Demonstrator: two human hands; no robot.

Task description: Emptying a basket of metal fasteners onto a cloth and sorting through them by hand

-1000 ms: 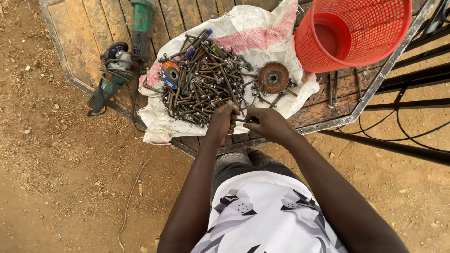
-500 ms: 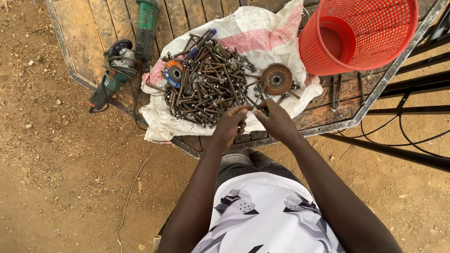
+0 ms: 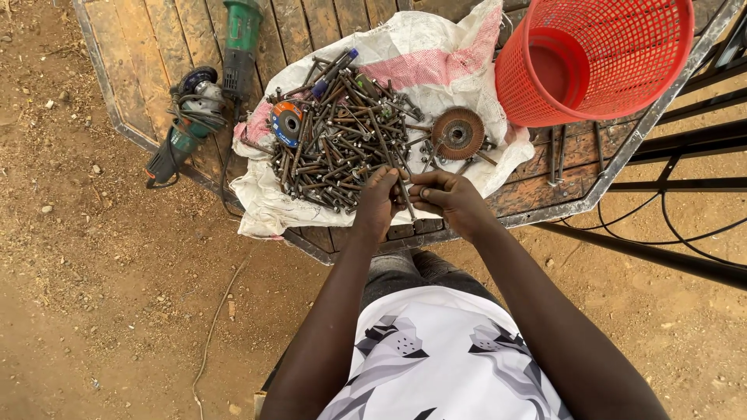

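Head view, looking down on a person seated at the edge of a low wooden worktop framed in metal. Left hand and right hand meet at the near edge of a white woven sack spread over the planks; together they pinch a single long bolt, the left hand closed round its upper shank, the right hand closed at its lower part, so neither hand is free. The bolt stands roughly upright between the two hands, just in front of the large heap of bolts lying on the sack. A blue-labelled cutting disc rests at the heap's left side, a brown flap disc at its right. A green angle grinder lies on the planks to the left, well apart from the hands; a red mesh basket stands tilted at the far right corner. Risk, as judged: the bolt is held at the sack's near edge, above the dirt ground, so a loosened pinch could drop it into the soil; a brush of the wrist against the heap could roll neighbouring bolts off the sack.
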